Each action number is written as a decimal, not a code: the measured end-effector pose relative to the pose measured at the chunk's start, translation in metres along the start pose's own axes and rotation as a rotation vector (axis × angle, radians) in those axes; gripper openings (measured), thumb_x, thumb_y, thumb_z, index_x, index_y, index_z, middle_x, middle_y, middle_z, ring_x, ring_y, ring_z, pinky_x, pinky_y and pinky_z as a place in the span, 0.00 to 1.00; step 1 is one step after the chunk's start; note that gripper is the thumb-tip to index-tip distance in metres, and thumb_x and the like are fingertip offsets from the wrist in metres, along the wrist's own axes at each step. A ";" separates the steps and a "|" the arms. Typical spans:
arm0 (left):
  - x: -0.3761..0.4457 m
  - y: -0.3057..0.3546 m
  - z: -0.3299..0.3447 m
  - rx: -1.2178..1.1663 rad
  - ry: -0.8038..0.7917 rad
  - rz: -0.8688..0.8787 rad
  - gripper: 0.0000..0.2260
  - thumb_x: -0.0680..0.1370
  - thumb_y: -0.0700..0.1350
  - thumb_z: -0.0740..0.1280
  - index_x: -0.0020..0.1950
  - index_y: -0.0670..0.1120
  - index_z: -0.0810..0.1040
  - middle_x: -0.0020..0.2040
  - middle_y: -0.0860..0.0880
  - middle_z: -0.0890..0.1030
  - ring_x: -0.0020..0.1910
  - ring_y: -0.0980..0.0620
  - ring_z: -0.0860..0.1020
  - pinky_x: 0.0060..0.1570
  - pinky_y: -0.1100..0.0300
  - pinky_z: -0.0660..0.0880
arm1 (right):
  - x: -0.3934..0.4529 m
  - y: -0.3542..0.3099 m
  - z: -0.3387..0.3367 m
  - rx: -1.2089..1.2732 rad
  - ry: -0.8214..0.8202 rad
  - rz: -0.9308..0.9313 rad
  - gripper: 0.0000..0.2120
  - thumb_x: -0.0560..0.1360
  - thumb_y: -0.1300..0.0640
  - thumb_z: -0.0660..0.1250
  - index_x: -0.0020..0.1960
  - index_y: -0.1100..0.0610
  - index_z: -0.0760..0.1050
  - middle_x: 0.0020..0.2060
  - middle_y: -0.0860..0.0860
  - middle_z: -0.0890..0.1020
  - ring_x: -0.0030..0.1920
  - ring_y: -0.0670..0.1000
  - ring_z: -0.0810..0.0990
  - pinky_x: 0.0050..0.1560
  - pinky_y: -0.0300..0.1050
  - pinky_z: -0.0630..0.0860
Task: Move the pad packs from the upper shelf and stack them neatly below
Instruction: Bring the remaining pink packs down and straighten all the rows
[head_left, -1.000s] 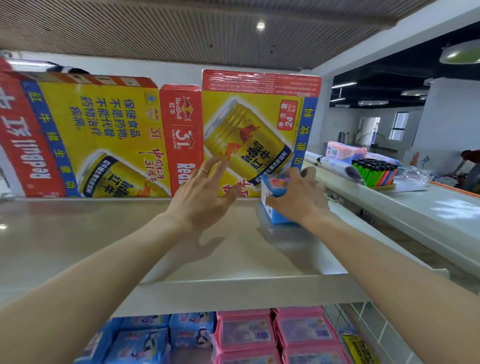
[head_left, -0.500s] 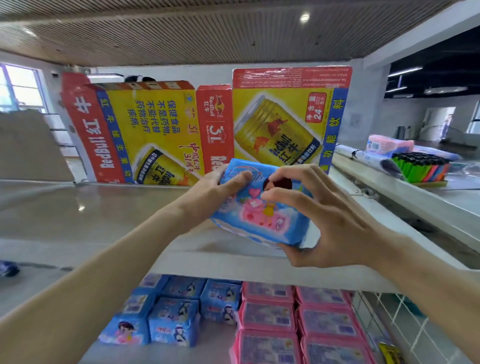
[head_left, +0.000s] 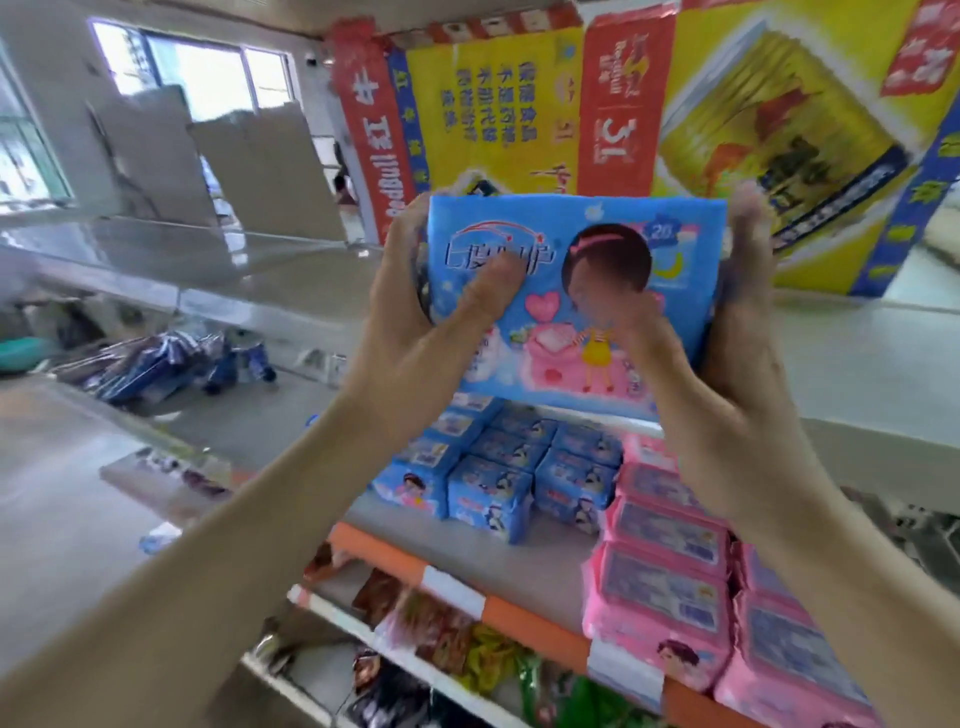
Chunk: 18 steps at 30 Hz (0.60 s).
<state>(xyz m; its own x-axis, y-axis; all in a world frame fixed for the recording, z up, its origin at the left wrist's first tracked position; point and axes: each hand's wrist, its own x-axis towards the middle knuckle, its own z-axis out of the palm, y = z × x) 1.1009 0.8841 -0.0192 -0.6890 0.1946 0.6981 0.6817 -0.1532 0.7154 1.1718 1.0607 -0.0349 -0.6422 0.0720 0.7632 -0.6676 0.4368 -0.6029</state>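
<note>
Held pack: a blue pad pack (head_left: 571, 306) sits in mid-air between two hands, printed face toward the camera, in front of the upper shelf (head_left: 852, 353) and above the shelf below.
Left hand: the left hand (head_left: 421, 322) grips the pack's left end, thumb pressed flat across the printed front and fingers curled round behind the edge, their tips showing at the top corner.
Right hand: the right hand (head_left: 722, 364) clasps the pack's right end, thumb lying over the lower front, fingers wrapped up the side and reaching past the top edge.
Grip: both hands are closed round the one pack; the frame is blurred with motion, so finger detail is soft.
Lower shelf: blue pad packs (head_left: 498, 473) stand in rows on the left of the lower shelf (head_left: 524, 618), beside stacked pink pad packs (head_left: 670, 587) on the right; the two groups touch or nearly touch.
Shelf edge: an orange strip with white labels runs along the front lip of the lower shelf.
Behind: yellow and red drink cartons (head_left: 623, 104) stand on the upper shelf, behind the held pack.
Beneath: snack packets (head_left: 447, 634) lie on a shelf lower still.
Background: windows (head_left: 197, 62) at upper left; dark bags (head_left: 156, 364) lie on the floor.
</note>
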 end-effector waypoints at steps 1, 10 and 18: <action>-0.009 -0.002 -0.008 0.005 0.017 -0.003 0.17 0.79 0.46 0.68 0.64 0.41 0.69 0.50 0.50 0.83 0.48 0.49 0.84 0.46 0.53 0.81 | -0.005 0.000 0.011 0.063 -0.014 0.009 0.26 0.81 0.48 0.61 0.75 0.56 0.59 0.62 0.50 0.77 0.59 0.50 0.78 0.56 0.52 0.76; -0.070 -0.037 -0.115 0.006 0.015 -0.132 0.14 0.77 0.49 0.69 0.61 0.46 0.76 0.50 0.47 0.85 0.47 0.47 0.85 0.43 0.50 0.83 | -0.048 -0.004 0.124 0.183 -0.090 0.119 0.19 0.80 0.47 0.62 0.67 0.56 0.68 0.54 0.43 0.82 0.53 0.47 0.83 0.48 0.43 0.80; -0.099 -0.101 -0.226 0.053 -0.077 -0.336 0.17 0.78 0.52 0.70 0.66 0.53 0.76 0.50 0.49 0.86 0.46 0.36 0.83 0.41 0.37 0.80 | -0.075 0.023 0.239 0.126 -0.124 0.322 0.21 0.78 0.50 0.62 0.69 0.52 0.69 0.55 0.39 0.82 0.54 0.41 0.82 0.49 0.33 0.78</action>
<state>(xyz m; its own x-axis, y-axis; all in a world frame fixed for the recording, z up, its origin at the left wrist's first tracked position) 1.0449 0.6616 -0.1540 -0.8578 0.2985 0.4185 0.4334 -0.0178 0.9010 1.1147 0.8510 -0.1610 -0.8628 0.0752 0.5000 -0.4597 0.2950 -0.8376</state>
